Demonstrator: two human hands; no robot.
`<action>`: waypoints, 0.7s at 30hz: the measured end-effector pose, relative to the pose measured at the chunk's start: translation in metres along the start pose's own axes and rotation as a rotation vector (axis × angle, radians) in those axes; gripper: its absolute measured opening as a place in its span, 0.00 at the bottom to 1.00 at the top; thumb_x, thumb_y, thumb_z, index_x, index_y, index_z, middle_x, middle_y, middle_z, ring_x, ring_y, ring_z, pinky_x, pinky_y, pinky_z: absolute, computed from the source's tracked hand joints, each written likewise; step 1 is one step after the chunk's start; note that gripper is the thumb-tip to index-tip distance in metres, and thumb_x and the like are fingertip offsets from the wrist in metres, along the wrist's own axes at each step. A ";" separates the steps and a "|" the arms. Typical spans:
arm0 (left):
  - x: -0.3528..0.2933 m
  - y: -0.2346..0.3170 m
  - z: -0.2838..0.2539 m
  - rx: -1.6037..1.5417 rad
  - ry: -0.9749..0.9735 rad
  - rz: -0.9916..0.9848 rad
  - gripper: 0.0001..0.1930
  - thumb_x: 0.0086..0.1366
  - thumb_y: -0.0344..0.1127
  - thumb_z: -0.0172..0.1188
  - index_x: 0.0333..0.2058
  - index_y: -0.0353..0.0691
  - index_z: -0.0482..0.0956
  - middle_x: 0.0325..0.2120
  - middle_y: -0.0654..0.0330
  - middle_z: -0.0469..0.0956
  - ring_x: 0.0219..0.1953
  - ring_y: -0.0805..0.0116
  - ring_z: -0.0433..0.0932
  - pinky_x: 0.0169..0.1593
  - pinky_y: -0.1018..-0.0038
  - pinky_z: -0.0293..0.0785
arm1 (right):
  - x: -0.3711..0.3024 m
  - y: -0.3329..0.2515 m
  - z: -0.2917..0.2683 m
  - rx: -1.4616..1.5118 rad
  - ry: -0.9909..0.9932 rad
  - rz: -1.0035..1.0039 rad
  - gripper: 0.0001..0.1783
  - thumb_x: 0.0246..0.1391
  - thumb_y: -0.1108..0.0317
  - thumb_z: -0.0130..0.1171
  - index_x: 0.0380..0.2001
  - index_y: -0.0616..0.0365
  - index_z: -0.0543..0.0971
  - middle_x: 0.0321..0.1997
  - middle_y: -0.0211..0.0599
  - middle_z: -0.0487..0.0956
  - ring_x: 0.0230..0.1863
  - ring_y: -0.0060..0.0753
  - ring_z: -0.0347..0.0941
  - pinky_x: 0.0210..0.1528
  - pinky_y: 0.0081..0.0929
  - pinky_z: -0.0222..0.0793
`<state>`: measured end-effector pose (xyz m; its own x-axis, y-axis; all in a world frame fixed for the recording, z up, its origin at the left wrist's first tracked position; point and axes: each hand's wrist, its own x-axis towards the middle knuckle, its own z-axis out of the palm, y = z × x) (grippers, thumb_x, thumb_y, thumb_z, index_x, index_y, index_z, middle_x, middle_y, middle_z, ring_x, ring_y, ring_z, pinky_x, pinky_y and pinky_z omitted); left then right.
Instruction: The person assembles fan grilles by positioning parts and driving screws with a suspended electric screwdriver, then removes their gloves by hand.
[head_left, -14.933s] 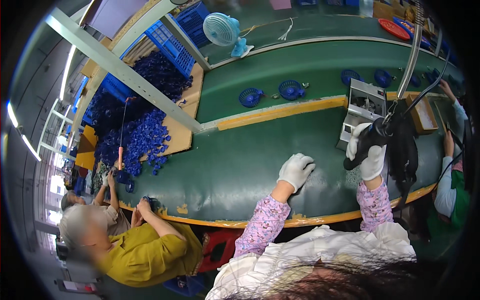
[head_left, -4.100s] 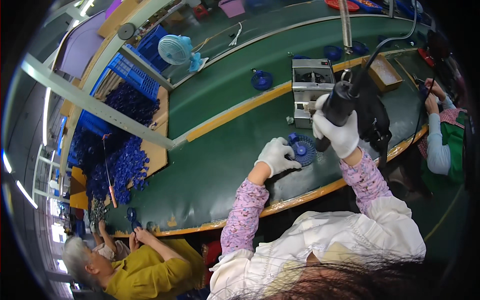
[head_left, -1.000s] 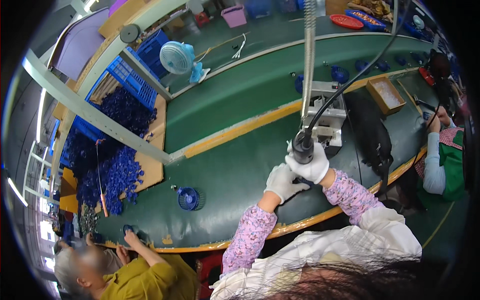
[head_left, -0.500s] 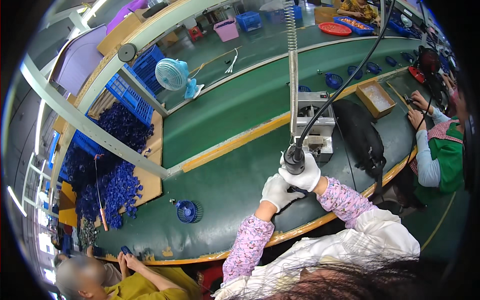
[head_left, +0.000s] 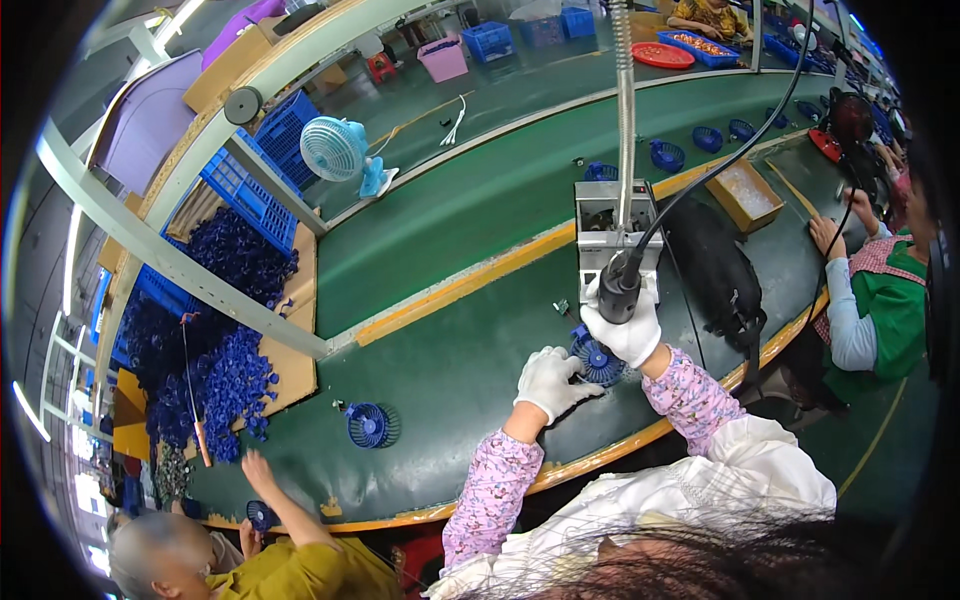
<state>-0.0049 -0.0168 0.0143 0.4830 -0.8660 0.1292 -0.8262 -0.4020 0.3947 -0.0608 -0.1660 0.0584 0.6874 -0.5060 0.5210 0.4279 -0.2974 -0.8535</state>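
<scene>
My right hand [head_left: 628, 335], in a white glove, is closed round a black electric screwdriver [head_left: 618, 292] that hangs upright from a coiled spring. Under and just left of it, a round blue slatted fan housing [head_left: 597, 360] lies on the green worktable. A small circuit board [head_left: 562, 307] is at the housing's far side. My left hand [head_left: 548, 385], also gloved, grips the housing's near left edge between thumb and bent fingers. The screwdriver's tip is hidden behind its body and my right hand. Beyond my right hand stands a metal box-shaped machine [head_left: 605, 225].
Another blue fan housing [head_left: 368, 425] lies to the left. A heap of blue parts [head_left: 225, 375] fills cardboard at far left. A black bag [head_left: 715, 275] and a carton [head_left: 745, 195] are at right. Co-workers sit on both sides; a white post [head_left: 180, 240] slants across the left.
My right hand and the screwdriver have shifted right and away, uncovering the blue fan housing. My left hand stays near its place. The left co-worker has raised one hand toward the heap.
</scene>
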 end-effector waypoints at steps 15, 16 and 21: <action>0.003 -0.002 0.002 -0.032 0.057 0.043 0.19 0.41 0.54 0.67 0.21 0.44 0.79 0.22 0.58 0.72 0.32 0.59 0.71 0.38 0.66 0.67 | 0.005 -0.001 -0.003 0.211 0.032 0.162 0.12 0.41 0.76 0.63 0.32 0.61 0.75 0.28 0.30 0.77 0.29 0.22 0.74 0.34 0.22 0.71; 0.003 -0.002 0.001 -0.033 0.062 0.044 0.18 0.40 0.53 0.68 0.21 0.44 0.79 0.22 0.58 0.71 0.32 0.59 0.71 0.37 0.66 0.67 | 0.004 0.000 -0.002 0.212 0.031 0.162 0.12 0.41 0.76 0.63 0.32 0.61 0.75 0.28 0.30 0.77 0.29 0.22 0.74 0.34 0.22 0.71; 0.002 -0.002 0.005 -0.026 0.074 0.045 0.19 0.39 0.52 0.69 0.21 0.44 0.79 0.21 0.58 0.71 0.31 0.59 0.70 0.36 0.66 0.66 | 0.002 -0.001 -0.004 0.074 -0.061 0.122 0.12 0.40 0.74 0.64 0.31 0.60 0.76 0.25 0.29 0.77 0.27 0.21 0.73 0.33 0.21 0.70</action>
<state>-0.0032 -0.0194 0.0091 0.4668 -0.8582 0.2135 -0.8401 -0.3549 0.4101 -0.0620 -0.1698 0.0606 0.7703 -0.4842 0.4150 0.3796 -0.1748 -0.9085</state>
